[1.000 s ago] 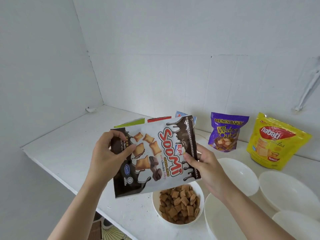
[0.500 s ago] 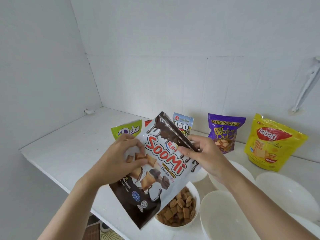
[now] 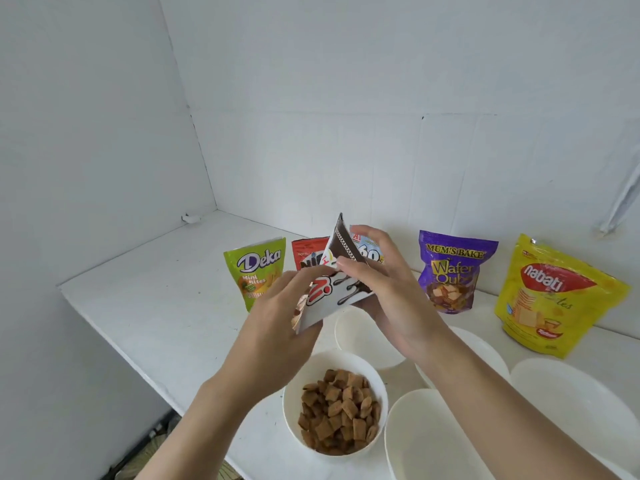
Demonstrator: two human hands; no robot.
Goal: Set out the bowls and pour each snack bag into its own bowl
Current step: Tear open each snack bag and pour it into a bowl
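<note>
L hand (image 3: 277,320) + R hand (image 3: 384,292) both grip the Soomi bag (image 3: 332,296), held mid-air above filled bowl (image 3: 291,410). Prob. empty. Fold w/ mouth up so crumbs stay in, park on counter (image 3: 156,299), clear of empty bowls (image 3: 426,438).

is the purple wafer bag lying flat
No, the purple wafer bag stands upright on the counter beside the yellow bag.

A white shelf (image 3: 145,299) carries upright snack bags (image 3: 453,271) along the wall and white bowls (image 3: 433,441) (one holds brown pieces (image 3: 337,414)).
</note>
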